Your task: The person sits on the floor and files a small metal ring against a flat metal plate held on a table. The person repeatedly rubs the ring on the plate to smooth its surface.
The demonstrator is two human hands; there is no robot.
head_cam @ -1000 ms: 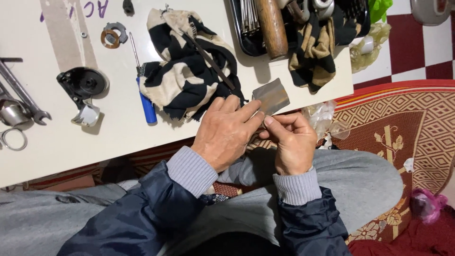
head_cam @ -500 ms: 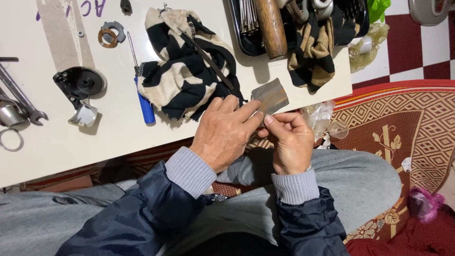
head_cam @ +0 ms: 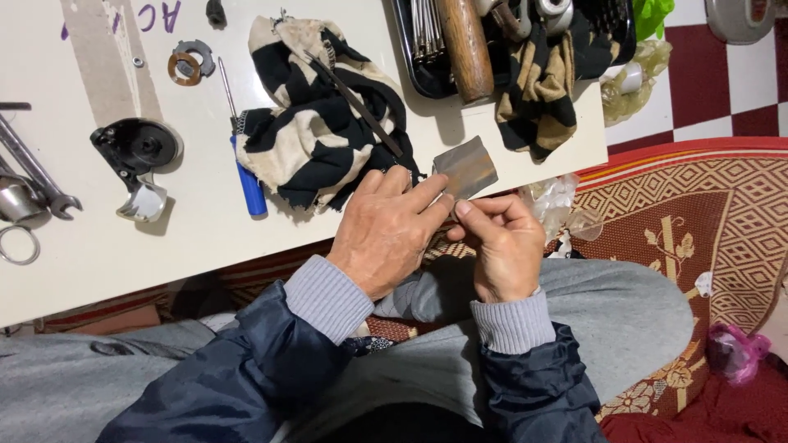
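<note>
At frame centre, a small grey rectangular metal sheet (head_cam: 465, 168) is being pinched between the closed fingers of the left hand (head_cam: 390, 230) and right hand (head_cam: 505, 246), above the lap.

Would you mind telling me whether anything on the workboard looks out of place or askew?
Mostly just clutter. A striped rag lies crumpled on the white board with a thin dark rod across it, and a second rag spills over the black tray's rim. Both hands pinch a small grey sheet.

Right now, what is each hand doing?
Left hand: closed, fingers pinching the small grey metal sheet.
Right hand: closed, thumb and fingers gripping the same sheet's lower edge.
</note>
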